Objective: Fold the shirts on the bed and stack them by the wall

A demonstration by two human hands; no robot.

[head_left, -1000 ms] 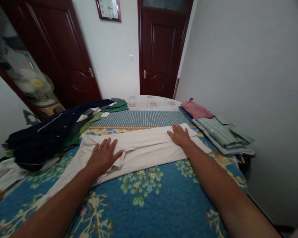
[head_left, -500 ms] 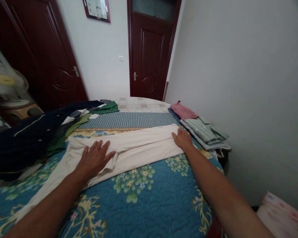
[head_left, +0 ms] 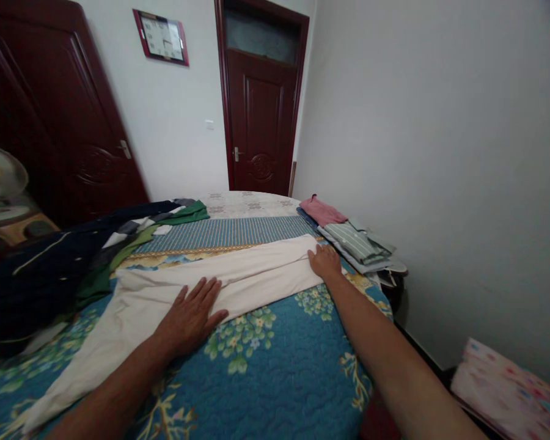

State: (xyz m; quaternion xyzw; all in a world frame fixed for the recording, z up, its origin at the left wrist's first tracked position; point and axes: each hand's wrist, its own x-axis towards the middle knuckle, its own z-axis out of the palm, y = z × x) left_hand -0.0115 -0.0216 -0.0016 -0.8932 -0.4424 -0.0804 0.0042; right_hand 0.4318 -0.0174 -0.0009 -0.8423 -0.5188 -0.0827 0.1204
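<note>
A long pale cream garment (head_left: 261,269) lies stretched across the bed, its one narrow part reaching right and another trailing to the lower left. It looks like a pair of trousers, though I cannot be sure. My left hand (head_left: 190,315) rests flat on its near edge, fingers stretched and thumb spread toward the right. At the far right end, my right hand (head_left: 326,263) has its fingers bent over the cloth, with the thumb on top. A long crease runs along the cloth between the two hands.
Dark blue and green clothes (head_left: 73,256) lie heaped on the left. At the right edge sits a stack of folded clothes (head_left: 352,238), pink and striped green on top. A flowered blue quilt (head_left: 275,379) covers the bed. A grey wall (head_left: 440,153) rises on the right.
My left hand has slid right and nearer along the garment, and a rumpled fold beside it now lies flatter. My right hand stays at the end. The view has tilted up and turned slightly right.
</note>
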